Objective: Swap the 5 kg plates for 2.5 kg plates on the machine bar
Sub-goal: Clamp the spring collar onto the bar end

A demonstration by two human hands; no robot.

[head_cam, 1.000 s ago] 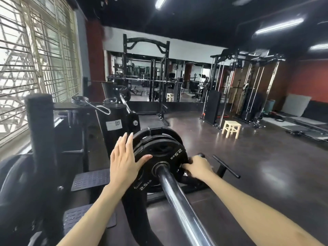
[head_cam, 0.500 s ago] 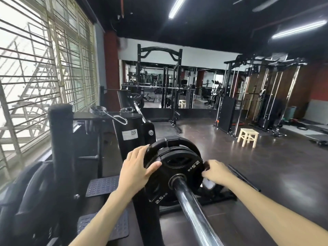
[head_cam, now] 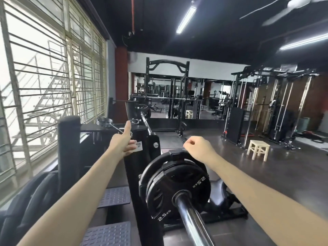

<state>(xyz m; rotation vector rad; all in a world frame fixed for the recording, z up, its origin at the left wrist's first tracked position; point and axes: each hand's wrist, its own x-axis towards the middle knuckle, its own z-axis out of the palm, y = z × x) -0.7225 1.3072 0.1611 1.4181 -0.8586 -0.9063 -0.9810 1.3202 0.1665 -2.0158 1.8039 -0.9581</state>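
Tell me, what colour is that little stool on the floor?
The stool is pale cream wood, seen in the head view.

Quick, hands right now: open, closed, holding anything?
Left hand: open, raised toward the silver spring collar, holding nothing.
Right hand: closed fist, empty, above the black 2.5 kg plates.

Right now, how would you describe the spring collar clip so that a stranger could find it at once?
Start at the barred window; below it a flat black machine shelf juts out. On it lies the coiled chrome spring collar clip, just left of the left hand. It is the only shiny wire coil there.
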